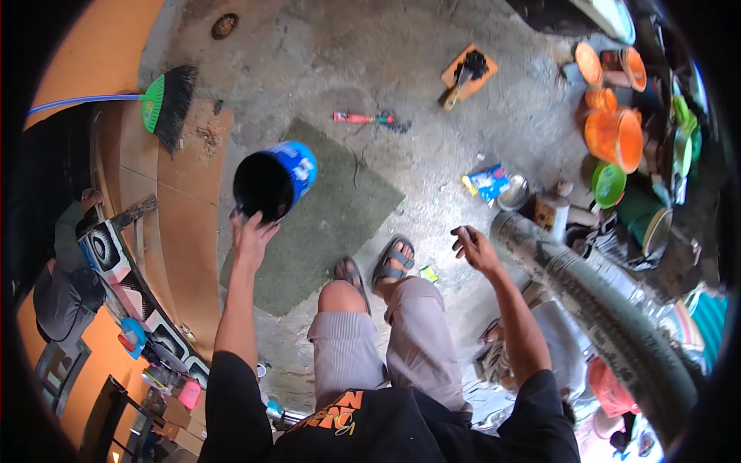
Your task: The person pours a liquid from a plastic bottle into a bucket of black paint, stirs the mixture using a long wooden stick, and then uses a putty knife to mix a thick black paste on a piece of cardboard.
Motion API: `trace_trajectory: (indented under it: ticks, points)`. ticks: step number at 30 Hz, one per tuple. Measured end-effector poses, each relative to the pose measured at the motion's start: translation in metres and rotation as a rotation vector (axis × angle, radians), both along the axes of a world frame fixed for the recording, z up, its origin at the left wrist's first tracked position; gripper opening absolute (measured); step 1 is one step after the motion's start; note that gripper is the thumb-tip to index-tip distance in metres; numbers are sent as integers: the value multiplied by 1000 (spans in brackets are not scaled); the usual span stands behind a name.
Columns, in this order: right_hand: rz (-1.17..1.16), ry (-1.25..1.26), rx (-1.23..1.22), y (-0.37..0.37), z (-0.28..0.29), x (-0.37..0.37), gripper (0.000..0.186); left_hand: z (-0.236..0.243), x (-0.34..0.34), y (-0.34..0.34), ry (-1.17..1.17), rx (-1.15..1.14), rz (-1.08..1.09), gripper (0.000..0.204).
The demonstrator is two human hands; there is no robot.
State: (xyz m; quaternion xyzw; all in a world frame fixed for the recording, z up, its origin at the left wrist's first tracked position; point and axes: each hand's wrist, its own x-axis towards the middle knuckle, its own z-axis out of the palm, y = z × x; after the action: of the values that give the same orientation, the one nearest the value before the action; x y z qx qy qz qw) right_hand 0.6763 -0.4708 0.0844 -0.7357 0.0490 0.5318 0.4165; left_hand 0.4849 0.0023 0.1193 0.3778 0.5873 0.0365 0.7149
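My left hand (253, 235) grips the near rim of a blue bucket (299, 168) with a black inside, tilted on its side with the mouth toward me. A worn green mat (347, 216) lies on the floor below it. My right hand (472, 247) holds nothing, its fingers loosely bent and apart, with dark-smudged fingertips, beside a long grey cylindrical post or pipe (556, 282). My sandalled feet (394, 258) are on and beside the mat's near edge.
An orange board with black material and a tool (455, 77), a red tool (355, 117) and a crumpled packet (488, 181) lie ahead. Orange buckets (610, 139) and containers crowd the right. A green broom (166, 104) and cardboard (193, 177) lie left, near another person (69, 285).
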Motion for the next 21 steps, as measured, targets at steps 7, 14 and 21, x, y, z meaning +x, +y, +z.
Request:
trace_trajectory:
  ticks: [7,14,21]
  points:
    - [-128,43,99,97,45,120,50,32,238,32,62,90,-313,49]
    - [-526,27,92,186,45,286,54,16,432,67,-2,237,-466,45]
    - [-998,78,301,246,28,421,36,-27,564,119,45,369,-541,51]
